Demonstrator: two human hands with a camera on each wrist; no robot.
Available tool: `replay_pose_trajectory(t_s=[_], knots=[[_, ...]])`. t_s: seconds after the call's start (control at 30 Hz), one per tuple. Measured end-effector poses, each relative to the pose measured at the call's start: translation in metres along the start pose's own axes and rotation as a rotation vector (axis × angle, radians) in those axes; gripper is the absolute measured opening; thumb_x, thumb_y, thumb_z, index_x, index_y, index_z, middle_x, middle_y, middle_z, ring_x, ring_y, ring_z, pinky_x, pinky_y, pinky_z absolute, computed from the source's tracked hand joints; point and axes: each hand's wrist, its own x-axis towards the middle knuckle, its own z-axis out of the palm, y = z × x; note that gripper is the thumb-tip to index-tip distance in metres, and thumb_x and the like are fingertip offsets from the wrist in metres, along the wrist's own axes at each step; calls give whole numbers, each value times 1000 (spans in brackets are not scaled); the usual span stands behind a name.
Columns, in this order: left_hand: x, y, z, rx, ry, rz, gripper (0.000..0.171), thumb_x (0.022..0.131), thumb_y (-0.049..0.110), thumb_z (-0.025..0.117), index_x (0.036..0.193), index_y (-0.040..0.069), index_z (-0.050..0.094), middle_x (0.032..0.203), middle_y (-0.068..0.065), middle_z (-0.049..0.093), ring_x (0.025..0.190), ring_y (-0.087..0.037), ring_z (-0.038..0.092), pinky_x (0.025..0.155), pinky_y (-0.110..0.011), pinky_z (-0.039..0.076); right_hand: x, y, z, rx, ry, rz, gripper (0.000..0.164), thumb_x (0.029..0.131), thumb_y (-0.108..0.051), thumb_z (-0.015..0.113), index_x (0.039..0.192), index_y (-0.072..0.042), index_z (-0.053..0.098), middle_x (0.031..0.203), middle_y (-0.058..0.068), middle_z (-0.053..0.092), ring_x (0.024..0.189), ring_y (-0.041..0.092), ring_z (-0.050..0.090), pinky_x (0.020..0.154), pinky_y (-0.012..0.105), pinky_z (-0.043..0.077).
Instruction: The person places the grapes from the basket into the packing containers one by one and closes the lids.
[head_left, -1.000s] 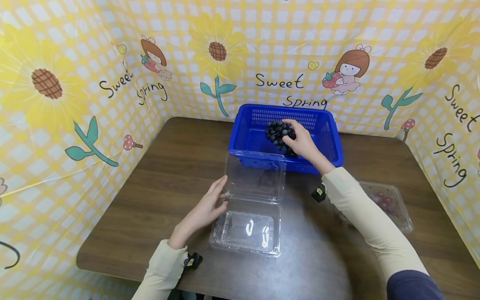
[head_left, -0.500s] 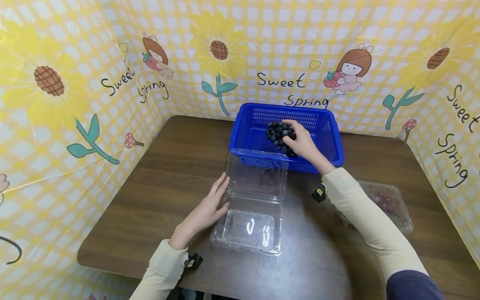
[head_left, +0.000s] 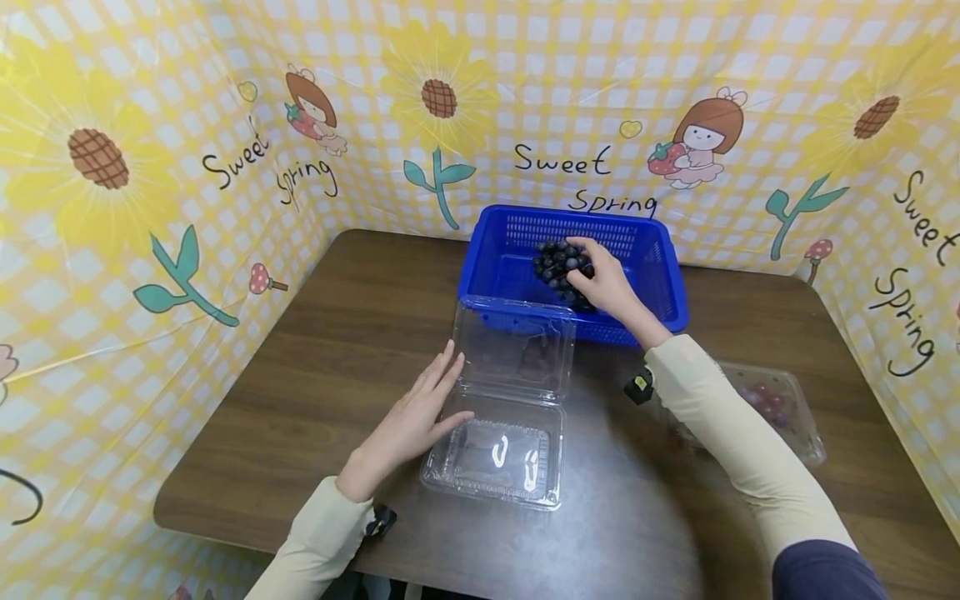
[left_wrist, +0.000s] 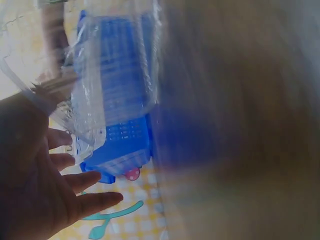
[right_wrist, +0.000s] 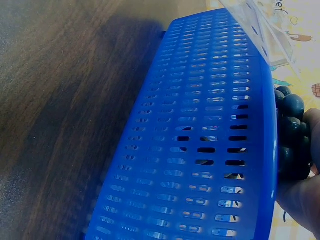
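Observation:
In the head view my right hand (head_left: 606, 287) reaches into a blue perforated basket (head_left: 476, 267) and grips a bunch of dark grapes (head_left: 553, 267) with thumb and fingers. The right wrist view shows the dark grapes (right_wrist: 292, 130) just over the basket rim (right_wrist: 270, 165), thumb and fingers against them. An unlidded clear plastic clamshell box (head_left: 498, 479) lies before the basket, its hinged lid (head_left: 513, 350) folded back and leaning towards it. My left hand (head_left: 408, 421), fingers spread and straight, is at the box's left side, its thumb overlapping the box there.
A second clear plastic box (head_left: 795, 408) with reddish grapes (head_left: 772, 404) sits on the right of the brown table (head_left: 300, 400), partly behind the right sleeve. A yellow checked cloth (head_left: 555, 83) with printed flowers walls the table's back and sides.
My left hand has shifted slightly to the right, its fingers spreading and its thumb extending over the box. The right hand keeps its grip on the dark grapes, almost still.

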Motion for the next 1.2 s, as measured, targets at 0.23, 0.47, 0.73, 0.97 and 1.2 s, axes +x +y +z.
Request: replay_pose_trajectory(t_s=[0.23,0.47,0.73,0.97,1.2], knots=[[-6,1,0,115,-32,-2,83,87,59,50,150,16,16,157,-5,2,143,-27,3,107,-60,22,-2,0,-1,3,-4,9,52,87,-9,52,138,-7,39,136,20,44,108,32,46,61,38,31],[-8,2,2,138,-50,8,78,89,60,45,149,19,18,157,1,5,143,-25,2,108,-59,19,-5,0,-3,-9,7,2,52,87,-8,52,138,-7,39,135,19,44,100,30,46,62,37,30],[-3,1,6,140,-86,10,77,90,63,38,149,18,16,157,3,2,143,-28,7,108,-59,18,-3,-5,-10,-6,42,-9,52,87,-8,53,138,-10,40,134,17,45,114,29,45,64,37,31],[2,2,9,129,-138,10,77,90,65,33,150,21,13,157,3,3,143,-26,6,109,-59,17,-4,-8,-12,0,60,-21,51,87,-8,54,137,-10,41,134,15,46,117,29,45,62,37,31],[7,8,11,116,-148,13,77,89,67,31,150,22,15,157,5,2,144,-25,4,109,-59,15,-7,-9,-15,0,73,-22,52,87,-8,53,137,-12,42,131,16,48,114,29,47,65,37,31]])
